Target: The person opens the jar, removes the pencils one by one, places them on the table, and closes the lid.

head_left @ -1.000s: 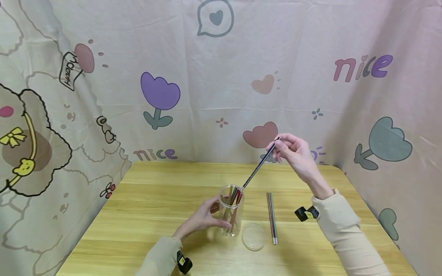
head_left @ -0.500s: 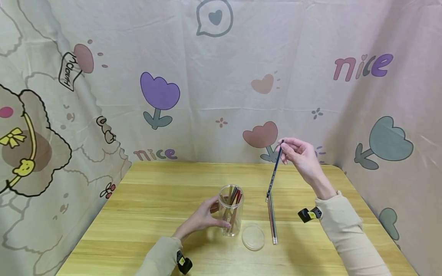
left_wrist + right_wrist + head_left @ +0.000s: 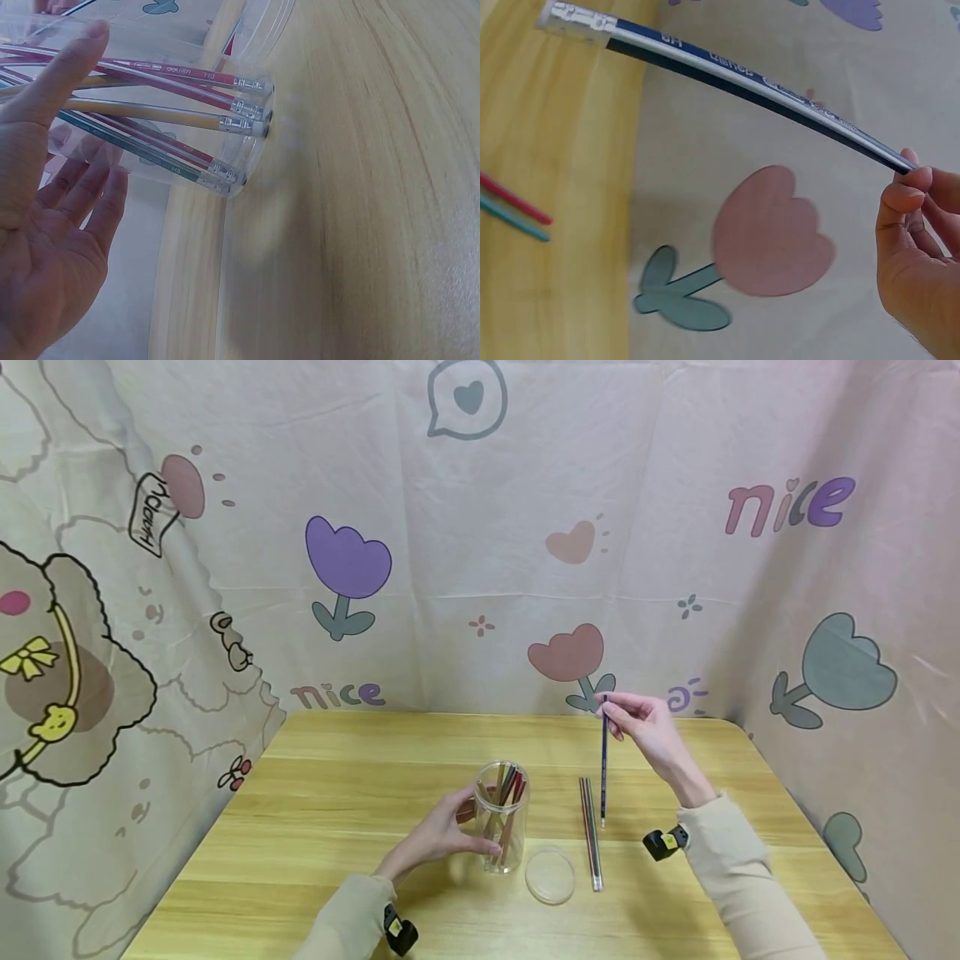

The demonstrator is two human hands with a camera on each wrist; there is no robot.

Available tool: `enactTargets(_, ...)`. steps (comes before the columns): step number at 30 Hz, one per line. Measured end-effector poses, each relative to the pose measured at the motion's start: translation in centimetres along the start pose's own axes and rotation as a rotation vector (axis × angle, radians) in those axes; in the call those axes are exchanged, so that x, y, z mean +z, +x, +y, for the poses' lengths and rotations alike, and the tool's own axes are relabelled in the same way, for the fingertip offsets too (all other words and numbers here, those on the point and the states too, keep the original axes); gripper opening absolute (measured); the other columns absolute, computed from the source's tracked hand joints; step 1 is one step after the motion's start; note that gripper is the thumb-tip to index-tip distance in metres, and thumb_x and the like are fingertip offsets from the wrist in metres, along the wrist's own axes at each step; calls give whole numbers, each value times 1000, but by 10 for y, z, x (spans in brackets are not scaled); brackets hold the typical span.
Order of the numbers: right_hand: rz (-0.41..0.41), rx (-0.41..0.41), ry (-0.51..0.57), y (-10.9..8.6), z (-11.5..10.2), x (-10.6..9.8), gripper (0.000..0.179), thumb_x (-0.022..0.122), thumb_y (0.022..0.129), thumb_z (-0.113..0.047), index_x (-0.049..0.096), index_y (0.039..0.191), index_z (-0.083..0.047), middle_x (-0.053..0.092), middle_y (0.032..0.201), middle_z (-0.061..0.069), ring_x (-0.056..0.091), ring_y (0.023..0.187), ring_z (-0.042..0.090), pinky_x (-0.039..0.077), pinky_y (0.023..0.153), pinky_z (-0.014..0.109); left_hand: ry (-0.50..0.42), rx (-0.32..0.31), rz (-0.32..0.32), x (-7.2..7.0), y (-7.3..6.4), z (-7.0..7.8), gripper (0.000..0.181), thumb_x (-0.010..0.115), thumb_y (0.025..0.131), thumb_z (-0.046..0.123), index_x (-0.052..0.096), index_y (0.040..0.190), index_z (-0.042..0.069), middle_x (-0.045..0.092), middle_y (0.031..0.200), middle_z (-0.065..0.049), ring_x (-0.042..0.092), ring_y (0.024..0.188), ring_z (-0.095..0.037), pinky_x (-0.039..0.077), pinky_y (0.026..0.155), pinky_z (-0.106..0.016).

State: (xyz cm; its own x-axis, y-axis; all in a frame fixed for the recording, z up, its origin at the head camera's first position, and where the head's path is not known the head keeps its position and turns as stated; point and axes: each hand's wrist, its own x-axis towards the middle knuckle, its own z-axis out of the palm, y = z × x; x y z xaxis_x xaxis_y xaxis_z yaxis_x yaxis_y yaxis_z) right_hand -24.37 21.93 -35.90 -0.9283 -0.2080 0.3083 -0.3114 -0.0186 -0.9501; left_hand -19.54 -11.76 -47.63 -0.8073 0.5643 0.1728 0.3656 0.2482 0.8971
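Dark-blue-and-silver striped pencil (image 3: 603,764) hung upright, eraser end down, right of centre in the head view, pinched at its upper end by the right hand (image 3: 647,731).
Thumb and fingertips of that hand were together on the pencil; whether its white eraser touched the pale wood-grain desk (image 3: 337,810) could not be told. Just beside it, lower right of centre, a slim bundle of red and green pencils (image 3: 590,835) lay on the desk. Near the lower centre, the left hand (image 3: 442,835) was clamped around a clear, round, open-topped jar (image 3: 516,847), thumb in front and fingers behind. Red, yellow and green pencils (image 3: 169,112) leaned inside, erasers at the bottom. Between jar and bundle lay a clear round lid (image 3: 550,877).
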Motion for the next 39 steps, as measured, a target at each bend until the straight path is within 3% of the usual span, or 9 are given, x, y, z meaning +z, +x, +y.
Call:
enactTargets(5, 30, 60, -78, -5, 21, -2, 32, 57, 101, -5, 58, 125, 16, 73, 82, -12, 54, 64, 1, 46, 53, 12, 0, -2, -1, 0, 0, 0, 84, 90, 72, 22, 50, 145, 11, 59, 144, -11, 58, 133, -33, 48, 115, -43)
enactTargets(8, 57, 104, -106, -8, 35, -3, 40, 58, 101, -4, 51, 128, 24, 73, 81, -15, 54, 64, 0, 45, 53, 12, -6, -7, -1, 1, -1, -1, 84, 90, 72, 22, 50, 145, 12, 60, 144, -10, 58, 133, -31, 48, 115, -41)
enactTargets(23, 137, 233, -168, -21, 85, -9, 38, 61, 98, -2, 54, 126, 22, 74, 77, -11, 54, 60, 0, 47, 52, 14, -6, 23, -4, 0, 0, -3, 83, 90, 73, 20, 50, 145, 11, 60, 143, -13, 59, 132, -32, 49, 114, -38)
enactTargets(28, 163, 275, -157, -24, 95, -9, 38, 61, 98, -2, 54, 127, 22, 73, 78, -8, 55, 61, 1, 47, 52, 14, 6, 41, -3, 0, 1, -4, 81, 90, 74, 20, 50, 144, 10, 60, 142, -12, 59, 131, -32, 49, 114, -36)
enactTargets(39, 180, 337, -159, -27, 107, -8, 38, 61, 97, -2, 54, 128, 20, 73, 80, -6, 56, 62, 1, 50, 54, 13, 3, 2, 4, 0, 1, -3, 83, 90, 73, 21, 50, 144, 11, 59, 144, -12, 58, 133, -31, 48, 115, -41)
